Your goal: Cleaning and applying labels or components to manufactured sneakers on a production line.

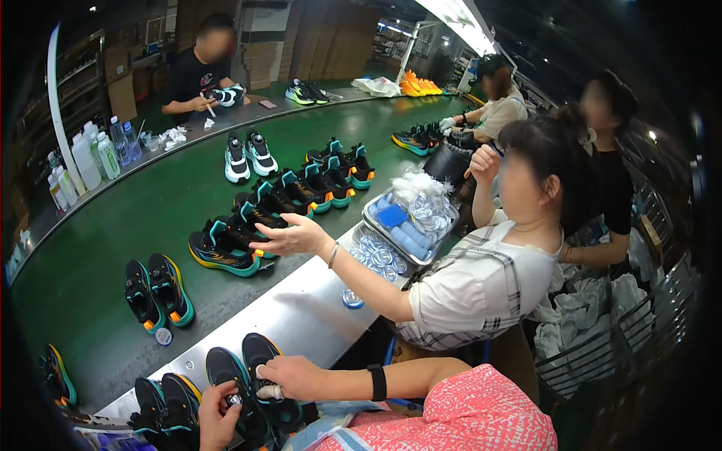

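A pair of black sneakers stands on the bench's metal edge in front of me, a left sneaker [225, 364] and a right sneaker [259, 349]. My left hand [216, 418] curls at the left sneaker's opening, fingertips closed about a small shiny round dial [235, 400]. At the other sneaker's tongue, my right hand [295, 377] is closed, with pale covers on its thumb and a finger. Its fingers hide what they pinch there. Just left of my left hand stands another black pair of sneakers [179, 398].
The green conveyor belt [90, 301] carries black sneakers with teal and orange soles [226, 244] and a black-and-white pair [249, 159]. A co-worker's hand [297, 237] reaches over it. Right of the belt sits a plastic tray [421, 244] of blue-white round pieces. Bottles [86, 160] line the far ledge.
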Available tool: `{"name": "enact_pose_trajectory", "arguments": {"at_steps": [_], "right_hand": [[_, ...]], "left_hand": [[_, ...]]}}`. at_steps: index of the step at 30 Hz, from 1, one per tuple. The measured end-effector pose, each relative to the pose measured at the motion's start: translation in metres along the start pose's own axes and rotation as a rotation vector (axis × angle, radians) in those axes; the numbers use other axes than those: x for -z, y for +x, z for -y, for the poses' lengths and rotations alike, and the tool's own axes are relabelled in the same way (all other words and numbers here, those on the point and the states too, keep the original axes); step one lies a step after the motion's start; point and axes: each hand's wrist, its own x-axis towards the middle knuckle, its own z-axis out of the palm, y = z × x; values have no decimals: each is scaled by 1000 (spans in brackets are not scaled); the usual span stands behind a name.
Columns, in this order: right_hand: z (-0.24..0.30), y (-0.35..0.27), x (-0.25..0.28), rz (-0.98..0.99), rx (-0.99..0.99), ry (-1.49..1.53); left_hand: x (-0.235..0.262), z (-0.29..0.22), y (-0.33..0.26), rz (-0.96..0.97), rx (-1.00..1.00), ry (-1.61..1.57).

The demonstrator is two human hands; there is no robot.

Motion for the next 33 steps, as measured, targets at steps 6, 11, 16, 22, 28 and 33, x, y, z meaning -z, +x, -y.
{"name": "enact_pose_trajectory", "arguments": {"at_steps": [6,11,16,22,28,33], "right_hand": [[4,-1,-1,-37,2,9],[-1,-1,9,42,65,153],[-6,1,-4,-71,41,17],[-3,-3,0,-124,67,-11],[-5,-8,2,-140,157,76],[-2,1,0,21,-28,-31]], "left_hand": [[-8,14,3,-139,-334,355],[-6,-10,-3,-49,-71,-7],[-13,23,15,-186,-373,421],[-16,-5,-3,-169,-49,167],[-14,11,-4,-185,-244,389],[4,6,-3,-9,-225,120]]}}
